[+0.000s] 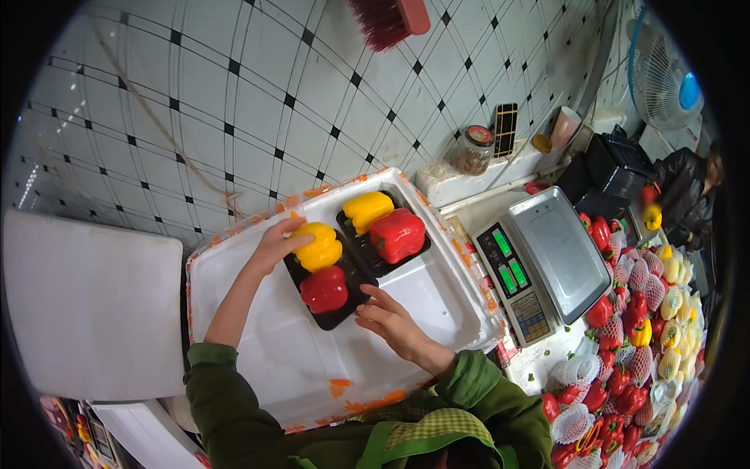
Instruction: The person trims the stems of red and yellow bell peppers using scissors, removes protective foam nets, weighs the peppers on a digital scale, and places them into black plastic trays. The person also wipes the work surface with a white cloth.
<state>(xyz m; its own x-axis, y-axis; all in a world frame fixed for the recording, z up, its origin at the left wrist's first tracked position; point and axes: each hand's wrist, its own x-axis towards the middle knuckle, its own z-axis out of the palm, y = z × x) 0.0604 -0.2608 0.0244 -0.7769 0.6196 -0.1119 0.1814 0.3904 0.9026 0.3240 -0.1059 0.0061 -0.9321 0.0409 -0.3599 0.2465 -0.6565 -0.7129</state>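
My left hand (276,245) is on a yellow bell pepper (321,246), thumb across its top. This pepper and a red bell pepper (324,291) sit end to end in a black plastic tray (335,318). At the tray's near right corner, the fingertips of my right hand (394,323) grip the rim. Just behind it lies a second black tray (384,268), holding another yellow bell pepper (368,211) and a red one (398,235). Both trays are inside a white foam box (263,363) with orange tape scraps on its rim.
Right of the box stands a lit digital scale (559,252), beside a large heap of bell peppers (633,352), many in foam nets. A glass jar (472,151) stands on a ledge by the tiled wall. A person (682,182) is at the far right. A white foam lid (94,305) lies left.
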